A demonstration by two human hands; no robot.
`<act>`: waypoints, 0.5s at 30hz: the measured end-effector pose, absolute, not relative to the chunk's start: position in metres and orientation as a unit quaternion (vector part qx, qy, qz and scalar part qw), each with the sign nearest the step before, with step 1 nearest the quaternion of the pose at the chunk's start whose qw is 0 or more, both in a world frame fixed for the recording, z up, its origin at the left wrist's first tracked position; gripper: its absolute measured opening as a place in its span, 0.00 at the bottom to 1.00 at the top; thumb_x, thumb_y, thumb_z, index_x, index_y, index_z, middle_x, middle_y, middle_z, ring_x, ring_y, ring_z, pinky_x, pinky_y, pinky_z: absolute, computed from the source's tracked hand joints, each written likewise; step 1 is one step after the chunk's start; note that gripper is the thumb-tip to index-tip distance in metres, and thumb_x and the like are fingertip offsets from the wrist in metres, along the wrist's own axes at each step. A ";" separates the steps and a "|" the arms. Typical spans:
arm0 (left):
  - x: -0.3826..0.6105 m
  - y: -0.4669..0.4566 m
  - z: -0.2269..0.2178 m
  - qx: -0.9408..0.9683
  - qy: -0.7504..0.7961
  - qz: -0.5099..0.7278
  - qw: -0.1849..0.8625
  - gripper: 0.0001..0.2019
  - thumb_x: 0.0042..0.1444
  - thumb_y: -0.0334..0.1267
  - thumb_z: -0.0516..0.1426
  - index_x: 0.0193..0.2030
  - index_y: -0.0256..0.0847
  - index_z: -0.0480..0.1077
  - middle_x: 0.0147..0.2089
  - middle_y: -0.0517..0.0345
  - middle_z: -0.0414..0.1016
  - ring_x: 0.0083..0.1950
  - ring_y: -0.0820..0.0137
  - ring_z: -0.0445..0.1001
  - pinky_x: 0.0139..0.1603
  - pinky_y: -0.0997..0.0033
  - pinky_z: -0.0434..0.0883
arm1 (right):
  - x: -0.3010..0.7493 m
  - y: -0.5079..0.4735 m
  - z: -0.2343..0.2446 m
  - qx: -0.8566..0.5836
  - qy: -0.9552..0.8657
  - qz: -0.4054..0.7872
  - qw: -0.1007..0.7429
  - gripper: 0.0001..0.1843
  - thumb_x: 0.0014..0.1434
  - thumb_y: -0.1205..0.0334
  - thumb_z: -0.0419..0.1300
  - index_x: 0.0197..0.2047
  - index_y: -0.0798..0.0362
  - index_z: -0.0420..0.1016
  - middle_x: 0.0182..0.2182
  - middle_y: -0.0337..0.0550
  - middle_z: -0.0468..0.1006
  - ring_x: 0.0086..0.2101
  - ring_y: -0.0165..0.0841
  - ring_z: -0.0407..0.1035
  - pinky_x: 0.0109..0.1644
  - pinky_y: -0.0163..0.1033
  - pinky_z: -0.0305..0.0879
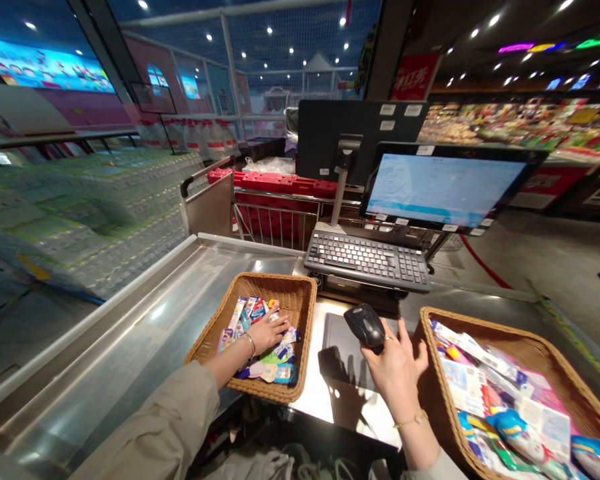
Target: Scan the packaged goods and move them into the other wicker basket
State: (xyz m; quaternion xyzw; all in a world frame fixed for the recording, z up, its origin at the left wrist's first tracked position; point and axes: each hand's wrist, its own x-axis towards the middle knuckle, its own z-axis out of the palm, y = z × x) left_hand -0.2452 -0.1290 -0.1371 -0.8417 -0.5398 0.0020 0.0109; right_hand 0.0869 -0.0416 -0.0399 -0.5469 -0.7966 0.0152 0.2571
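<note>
My left hand [269, 331] reaches into a brown wicker basket [307, 320], its fingers stretched out over small packaged goods [245, 320]. Colourful packs and tubes lie around and under the fingers; I cannot make out whether any is gripped. In my right hand [397, 367] is a black computer mouse [364, 325], held at its rear end and raised above a dark mouse pad [341, 363]. The hand's shadow falls on the pad and the bright counter surface. Close by on the right stands a second wicker basket [427, 347] filled with packaged items [510, 393].
A black keyboard [367, 259] lies behind the baskets, below a lit monitor [443, 187]. Another screen [360, 133] faces away. The metal counter [180, 313] has a raised left rim. Beyond it are a cart [275, 213] with red crates and stacked bottle packs [90, 200].
</note>
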 end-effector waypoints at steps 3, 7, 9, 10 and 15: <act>-0.242 -0.128 -0.139 -0.853 -0.521 0.008 0.028 0.08 0.60 0.30 0.54 0.36 0.44 0.75 0.60 0.59 0.71 0.69 0.65 0.57 0.71 0.43 0.35 | 0.087 -0.041 -0.039 -0.551 -0.794 0.012 0.255 0.18 0.53 0.54 0.50 0.40 0.51 0.76 0.52 0.47 0.76 0.62 0.45 0.52 0.63 0.60 0.36; -0.241 -0.128 -0.131 -0.844 -0.536 -0.001 0.032 0.10 0.59 0.29 0.53 0.42 0.44 0.74 0.61 0.56 0.70 0.70 0.65 0.55 0.71 0.43 0.34 | 0.089 -0.041 -0.039 -0.550 -0.794 0.008 0.257 0.19 0.54 0.54 0.50 0.41 0.51 0.76 0.52 0.47 0.76 0.62 0.45 0.52 0.63 0.60 0.36; -0.242 -0.129 -0.122 -0.829 -0.558 -0.005 0.023 0.13 0.57 0.28 0.54 0.47 0.44 0.72 0.63 0.52 0.68 0.71 0.63 0.53 0.70 0.41 0.33 | 0.089 -0.040 -0.040 -0.547 -0.797 0.009 0.257 0.19 0.54 0.54 0.50 0.42 0.51 0.76 0.52 0.47 0.76 0.62 0.45 0.52 0.63 0.60 0.36; -0.241 -0.129 -0.117 -0.820 -0.572 -0.009 0.017 0.15 0.55 0.28 0.55 0.49 0.43 0.71 0.64 0.50 0.66 0.71 0.62 0.51 0.70 0.40 0.33 | 0.089 -0.040 -0.041 -0.545 -0.798 0.010 0.258 0.19 0.54 0.54 0.50 0.42 0.51 0.76 0.52 0.47 0.76 0.62 0.45 0.52 0.63 0.60 0.36; -0.237 -0.128 -0.088 -0.745 -0.660 -0.096 -0.022 0.14 0.50 0.31 0.57 0.45 0.45 0.71 0.67 0.52 0.62 0.73 0.57 0.46 0.67 0.34 0.32 | 0.085 -0.040 -0.041 -0.536 -0.803 0.010 0.262 0.19 0.53 0.54 0.50 0.41 0.52 0.76 0.52 0.48 0.75 0.63 0.45 0.52 0.63 0.61 0.36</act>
